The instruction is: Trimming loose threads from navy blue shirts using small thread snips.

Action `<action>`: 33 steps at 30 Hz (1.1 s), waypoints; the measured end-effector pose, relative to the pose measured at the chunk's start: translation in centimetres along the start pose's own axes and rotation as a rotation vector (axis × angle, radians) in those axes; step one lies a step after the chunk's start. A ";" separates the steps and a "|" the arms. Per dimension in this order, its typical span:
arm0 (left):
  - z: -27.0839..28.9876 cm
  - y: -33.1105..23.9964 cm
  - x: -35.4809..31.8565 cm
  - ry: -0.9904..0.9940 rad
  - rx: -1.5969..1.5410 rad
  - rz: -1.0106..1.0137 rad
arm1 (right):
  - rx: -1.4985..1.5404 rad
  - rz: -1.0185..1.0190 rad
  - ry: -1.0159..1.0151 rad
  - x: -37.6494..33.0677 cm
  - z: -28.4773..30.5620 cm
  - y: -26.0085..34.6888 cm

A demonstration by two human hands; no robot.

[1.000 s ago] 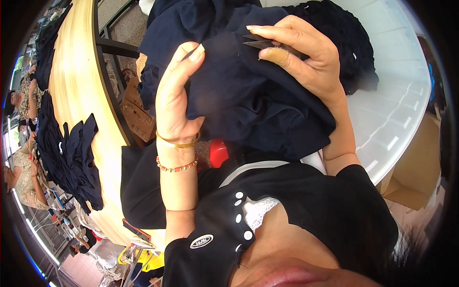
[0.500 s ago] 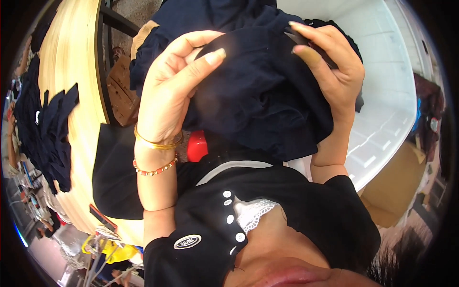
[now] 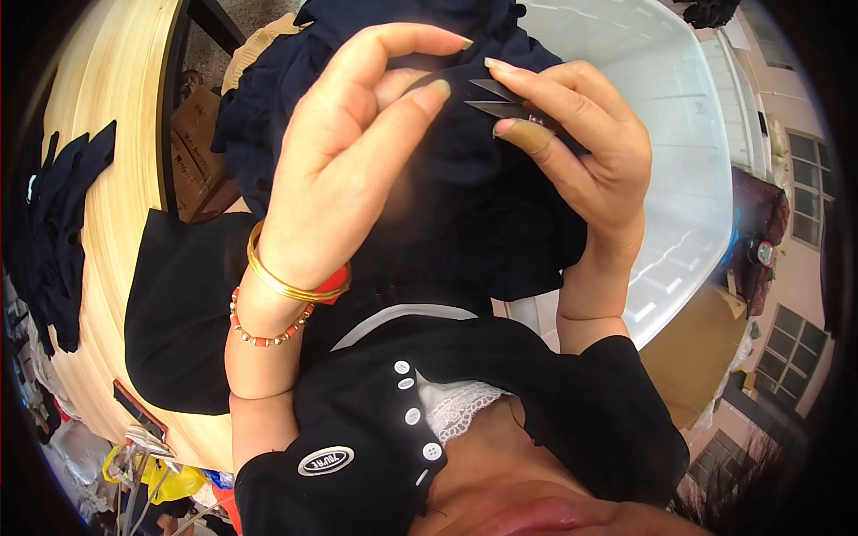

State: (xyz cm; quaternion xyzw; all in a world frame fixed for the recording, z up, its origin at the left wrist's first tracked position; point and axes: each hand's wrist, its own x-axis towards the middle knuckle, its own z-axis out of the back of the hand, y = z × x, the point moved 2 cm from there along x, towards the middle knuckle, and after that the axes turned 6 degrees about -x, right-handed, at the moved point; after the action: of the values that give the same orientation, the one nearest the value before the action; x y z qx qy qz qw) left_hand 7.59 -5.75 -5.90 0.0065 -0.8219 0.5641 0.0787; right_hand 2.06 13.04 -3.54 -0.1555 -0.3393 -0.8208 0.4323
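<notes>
A dark navy garment (image 3: 492, 205) is bunched in front of me, spreading from my lap up to the far side. With thumb and bent fingers, my left hand (image 3: 344, 143) pinches an edge of the cloth, its index finger raised off it. My right hand (image 3: 590, 129) grips a small pair of thread snips (image 3: 493, 109) between thumb and fingers. Their two pointed blades are spread apart and point left, just beside the pinched edge. The snips' handle is mostly hidden in the fingers.
A pale wooden table (image 3: 112, 259) runs along my left, with dark cloth pieces (image 3: 63, 223) on it. To the right stands a large translucent white bin (image 3: 684, 205), with a cardboard box (image 3: 697, 353) near it. Brown cartons (image 3: 197, 147) sit under the table's dark frame.
The snips' blades, mostly hidden before, now show spread apart beside the cloth edge. Both hands appear closer together, and my left index finger has lifted and stretched. The whole view has shifted slightly.
</notes>
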 end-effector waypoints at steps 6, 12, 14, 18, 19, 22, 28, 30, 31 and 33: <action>-0.1 0.3 0.0 0.012 0.083 -0.089 | -0.002 0.029 0.007 0.3 -0.1 0.0; 0.3 0.3 0.2 0.065 0.016 -0.027 | 0.021 0.076 -0.005 0.5 -0.1 -0.4; 0.4 0.4 0.2 0.039 0.001 -0.066 | 0.039 0.101 -0.029 0.6 -0.2 -0.4; -1.1 0.1 0.3 0.091 -0.190 -0.106 | 0.251 -0.279 0.010 0.2 0.4 0.5; -1.3 0.1 0.2 0.099 -0.132 -0.113 | 0.253 -0.286 0.052 0.3 0.5 0.6; -1.6 0.4 0.2 0.076 0.129 -0.129 | 0.154 -0.281 -0.128 -1.2 2.2 -0.3; -1.6 1.7 0.0 0.074 0.025 0.072 | 0.126 -0.270 -0.366 -1.7 4.7 -1.5; -1.4 1.3 0.0 0.046 -0.135 0.142 | -0.012 -0.250 -0.376 -2.0 4.3 -2.4; -1.9 1.3 0.1 0.044 -0.315 0.141 | -0.045 -0.307 -0.357 -2.3 4.0 -2.8; -2.2 1.1 0.2 0.027 -0.315 0.152 | 0.009 -0.402 -0.345 -2.4 3.1 -2.7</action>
State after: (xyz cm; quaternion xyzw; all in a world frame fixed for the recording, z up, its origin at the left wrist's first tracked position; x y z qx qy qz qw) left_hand 7.57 -3.36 -6.10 -0.0754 -0.8972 0.4326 0.0469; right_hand 1.17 17.67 -3.74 -0.2209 -0.4356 -0.8501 0.1969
